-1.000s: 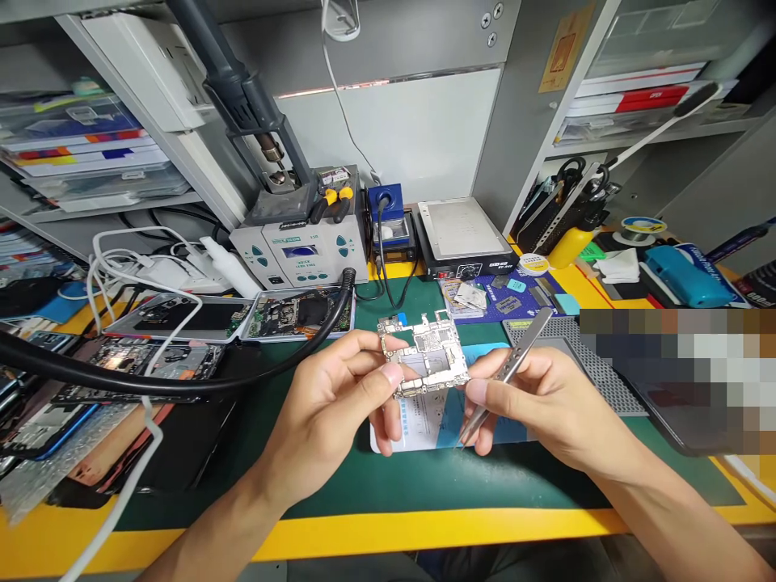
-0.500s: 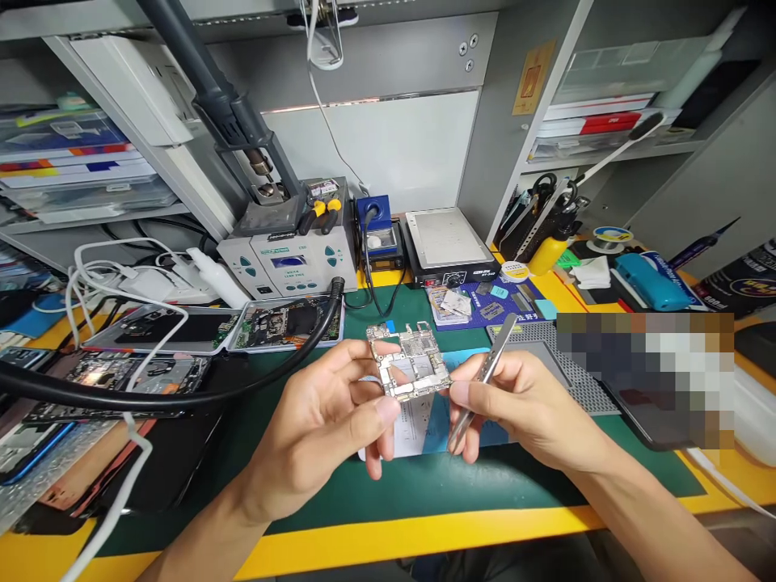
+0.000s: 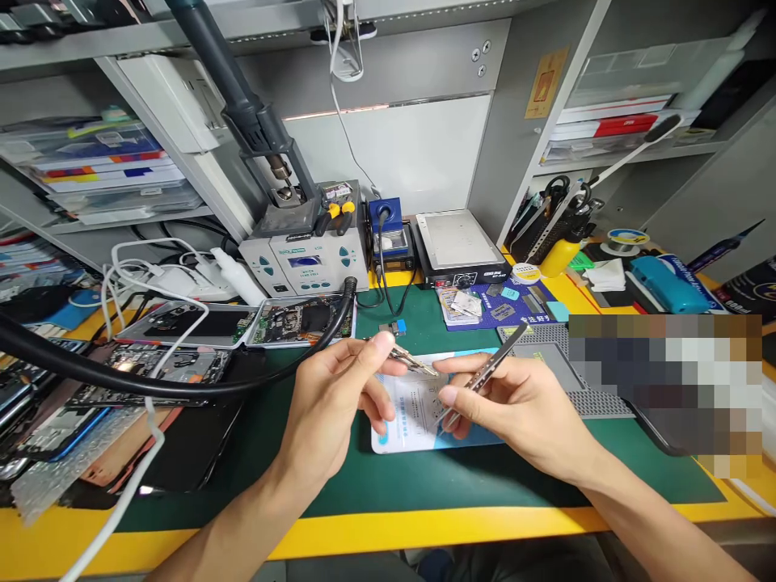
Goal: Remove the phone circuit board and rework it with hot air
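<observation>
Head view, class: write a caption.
Left hand holds a circuit board nearly edge-on; right hand holds metal tweezers above a green mat.

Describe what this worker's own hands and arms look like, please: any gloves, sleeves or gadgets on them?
Both the left hand and right hand are bare human hands, ungloved. The forearms are also bare as far as the picture shows, with no sleeve in view. I see no watch, ring, bracelet, marking or attached cable.

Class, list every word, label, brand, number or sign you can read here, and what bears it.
"QUICK": front of the grey station.
Too small or blurred: the station's other print, hot plate, blue-and-white card, black container, red label.
None readable: circuit board, tweezers.
</observation>
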Demonstrator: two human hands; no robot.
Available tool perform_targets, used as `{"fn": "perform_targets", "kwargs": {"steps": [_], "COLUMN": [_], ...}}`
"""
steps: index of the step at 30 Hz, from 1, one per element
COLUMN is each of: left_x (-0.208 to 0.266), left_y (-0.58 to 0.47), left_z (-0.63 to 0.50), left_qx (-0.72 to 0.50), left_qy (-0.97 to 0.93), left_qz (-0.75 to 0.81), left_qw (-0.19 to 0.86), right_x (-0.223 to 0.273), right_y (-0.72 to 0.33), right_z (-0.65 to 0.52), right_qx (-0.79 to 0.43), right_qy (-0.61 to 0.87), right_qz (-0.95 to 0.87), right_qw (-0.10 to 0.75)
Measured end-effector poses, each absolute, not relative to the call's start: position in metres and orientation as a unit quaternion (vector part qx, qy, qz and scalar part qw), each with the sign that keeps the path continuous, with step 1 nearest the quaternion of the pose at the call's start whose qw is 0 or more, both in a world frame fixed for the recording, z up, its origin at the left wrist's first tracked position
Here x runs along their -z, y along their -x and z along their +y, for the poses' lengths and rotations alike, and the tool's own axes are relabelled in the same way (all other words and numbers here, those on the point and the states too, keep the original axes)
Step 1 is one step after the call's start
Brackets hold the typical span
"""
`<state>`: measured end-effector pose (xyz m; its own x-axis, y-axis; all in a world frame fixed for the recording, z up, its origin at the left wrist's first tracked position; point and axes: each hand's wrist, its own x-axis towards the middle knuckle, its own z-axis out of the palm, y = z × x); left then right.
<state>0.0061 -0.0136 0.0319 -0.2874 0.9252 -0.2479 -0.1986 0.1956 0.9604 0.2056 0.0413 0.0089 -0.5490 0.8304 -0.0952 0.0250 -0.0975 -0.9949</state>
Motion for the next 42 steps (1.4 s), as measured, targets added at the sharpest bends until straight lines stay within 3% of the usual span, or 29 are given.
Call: {"fn": "perform_targets", "kwargs": {"steps": [5, 20, 42], "left_x": [-0.032, -0.051, -0.048], "left_y": [-0.012, 0.005, 0.008], "left_z": [-0.019, -0.026, -0.025], "left_qx": [-0.526, -0.451, -0.479], "left_qy": [-0.369, -0.391, -0.398], "left_qz": [0.595, 0.486, 0.521], "left_qw": [0.483, 0.638, 0.584], "right_x": [-0.001, -0.002, -0.004], "right_y": [-0.202, -0.207, -0.208], "right_z": [0.038, 0.050, 0.049], "right_qx": [-0.556, -0.684, -0.696], "right_qy": [0.365, 0.354, 0.340], "right_qz": [-0.653, -0.538, -0.529], "right_qw": [0.363, 0.343, 0.346]}}
